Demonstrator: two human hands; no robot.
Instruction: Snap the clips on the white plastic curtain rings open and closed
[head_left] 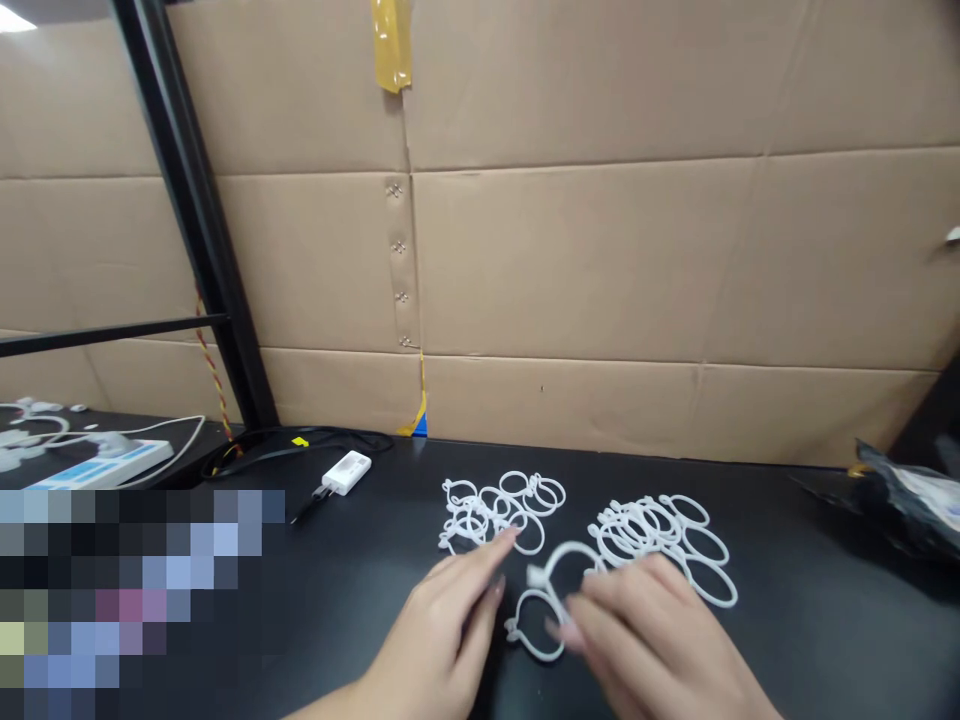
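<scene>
My right hand (649, 625), smeared by motion, pinches a white plastic curtain ring (574, 547) that has a small knob on its left side. Just below that ring, a second white curtain ring (541, 657) sits on the black table, partly behind my right fingertips. My left hand (450, 615) is open, thumb apart from the index finger, whose tip reaches the near edge of a loose heap of white rings (530, 552). Another heap of white rings (705, 545) lies overlapped beyond my right hand, which hides part of it.
On the black table (337, 570) lies a white adapter (347, 473) with a dark cable. A power strip (142, 462) is at far left, a black plastic bag (900, 510) at far right. Cardboard (585, 270) walls the back, and a black metal post (202, 220) rises left.
</scene>
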